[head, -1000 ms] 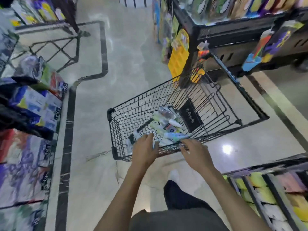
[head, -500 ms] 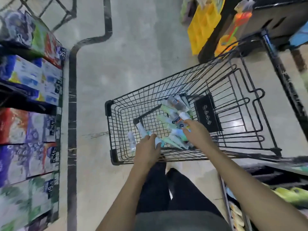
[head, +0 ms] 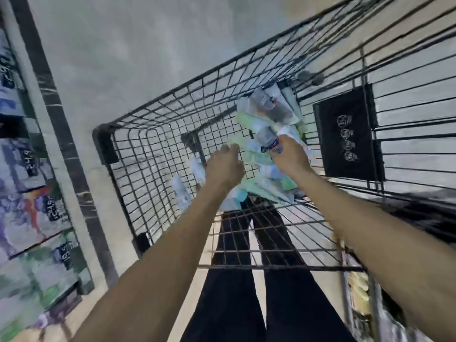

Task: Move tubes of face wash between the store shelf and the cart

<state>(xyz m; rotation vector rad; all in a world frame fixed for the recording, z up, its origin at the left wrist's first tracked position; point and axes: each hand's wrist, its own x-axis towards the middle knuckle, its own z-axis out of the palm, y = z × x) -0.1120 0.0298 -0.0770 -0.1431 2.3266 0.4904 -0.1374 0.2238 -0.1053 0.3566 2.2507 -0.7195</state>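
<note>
Since both arms have now gone deep into the basket, where 0.5 s ago they were only at the near edge, the pale green, white & blue plastic face wash tubes (head: 261, 156) sit right under the hands: a loose pile on the mesh floor of the black wire shopping cart (head: 153, 134), w/ a couple more tubes lying apart toward the left wall. The view has dropped in close too, so the person is leaning over the rim. My read: this is a pick-up from the cart, prob. for return to the shelf, not a drop-off.

Right hand (head: 291, 156) – grip is closed round a clear-ish tube w/ a dark blue and orange band (head: 267, 139), fingers curled on its lower end; tube looks only just lifted off the pile, if at all. Left hand (head: 224, 166) – fingers bent & reaching down among the green tubes, tips touching or almost; too blurred to tell whether it has hold of anything.

Outward: black sign panel (head: 348, 134) on the cart's right wall, pale stone floor (head: 123, 58) w/ a dark inlay strip, boxed goods w/ price tags on the left store shelf (head: 29, 213), dark trousers below.
</note>
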